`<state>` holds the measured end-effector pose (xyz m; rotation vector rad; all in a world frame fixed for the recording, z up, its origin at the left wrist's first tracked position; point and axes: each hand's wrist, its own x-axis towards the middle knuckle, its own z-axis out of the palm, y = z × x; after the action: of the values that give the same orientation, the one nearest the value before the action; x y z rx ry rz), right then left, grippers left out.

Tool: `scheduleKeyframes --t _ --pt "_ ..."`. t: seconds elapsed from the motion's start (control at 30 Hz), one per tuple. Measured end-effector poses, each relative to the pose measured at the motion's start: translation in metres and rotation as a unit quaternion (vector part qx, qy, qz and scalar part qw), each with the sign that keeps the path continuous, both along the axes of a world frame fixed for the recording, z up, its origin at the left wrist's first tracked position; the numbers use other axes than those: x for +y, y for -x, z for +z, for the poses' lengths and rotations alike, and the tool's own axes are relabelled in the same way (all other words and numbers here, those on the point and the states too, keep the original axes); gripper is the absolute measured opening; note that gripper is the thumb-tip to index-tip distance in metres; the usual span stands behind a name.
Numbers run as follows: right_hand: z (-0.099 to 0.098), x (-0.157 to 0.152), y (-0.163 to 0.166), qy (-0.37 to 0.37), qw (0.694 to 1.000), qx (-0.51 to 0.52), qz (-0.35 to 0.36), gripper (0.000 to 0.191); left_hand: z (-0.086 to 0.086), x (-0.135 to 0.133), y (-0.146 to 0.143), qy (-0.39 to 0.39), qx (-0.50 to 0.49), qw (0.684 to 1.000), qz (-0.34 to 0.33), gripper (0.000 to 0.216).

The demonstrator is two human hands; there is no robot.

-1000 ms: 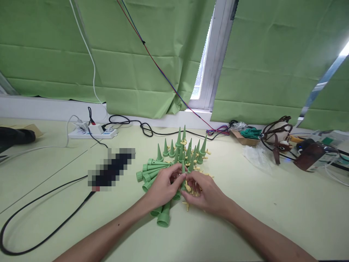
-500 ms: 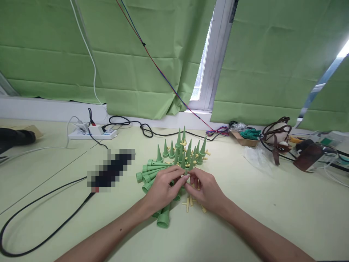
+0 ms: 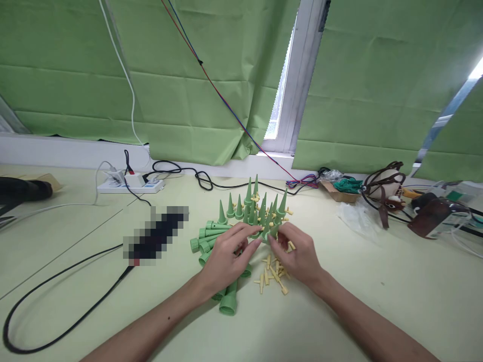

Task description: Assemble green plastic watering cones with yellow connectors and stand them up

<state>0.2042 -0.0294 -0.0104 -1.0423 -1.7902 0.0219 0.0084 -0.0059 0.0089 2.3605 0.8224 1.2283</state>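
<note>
My right hand [image 3: 300,249] is closed on a green plastic cone [image 3: 273,233], which tilts to the right between thumb and fingers. Opposite it, my left hand [image 3: 234,251] has thumb and forefinger apart, with nothing visible between them. Several green pointed cones [image 3: 222,213] stand upright in a cluster behind the hands, some with small yellow side pieces. Under and beside my left hand lie several hollow green tubes [image 3: 228,301], partly hidden by it. Loose yellow plastic connectors [image 3: 277,276] are scattered on the table below my right hand.
A blurred-out dark object [image 3: 158,234] with a black cable lies at left. Behind it sits a white power strip [image 3: 130,186]. At the right are a clear plastic bag [image 3: 354,216], a cardboard box [image 3: 339,193] and a brown translucent container [image 3: 430,218].
My hands have moved apart, the right one shifting rightward with the green cone now tilted in its fingers. My left forefinger and thumb have parted. More yellow connectors now show.
</note>
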Motion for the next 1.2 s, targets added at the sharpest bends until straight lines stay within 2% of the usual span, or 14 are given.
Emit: scheduleKeyframes --t 0.13,0.27,0.4,0.6,0.97,1.2 --pt "0.001 0.012 -0.02 -0.02 0.994 0.022 -0.11 0.019 0.004 0.003 0.004 0.012 0.06 0.998 0.032 0.022" --pt "-0.008 0.022 -0.03 0.033 0.987 -0.01 -0.157 0.023 0.002 0.008 0.004 0.044 0.139 0.989 0.035 0.024" --pt "-0.017 0.027 -0.031 0.093 0.984 -0.03 -0.151 0.027 0.0 0.009 0.004 0.069 0.197 0.978 0.018 0.029" --pt "-0.024 0.032 -0.033 0.129 0.984 -0.032 -0.121 0.025 -0.001 0.008 0.006 0.075 0.23 0.97 -0.015 0.041" --pt "-0.023 0.034 -0.033 0.132 0.984 -0.04 -0.111 0.03 -0.002 0.006 0.007 0.063 0.226 0.97 -0.068 0.039" --pt "-0.023 0.033 -0.033 0.13 0.985 -0.026 -0.11 0.025 -0.003 0.006 0.007 0.064 0.247 0.965 -0.06 0.037"
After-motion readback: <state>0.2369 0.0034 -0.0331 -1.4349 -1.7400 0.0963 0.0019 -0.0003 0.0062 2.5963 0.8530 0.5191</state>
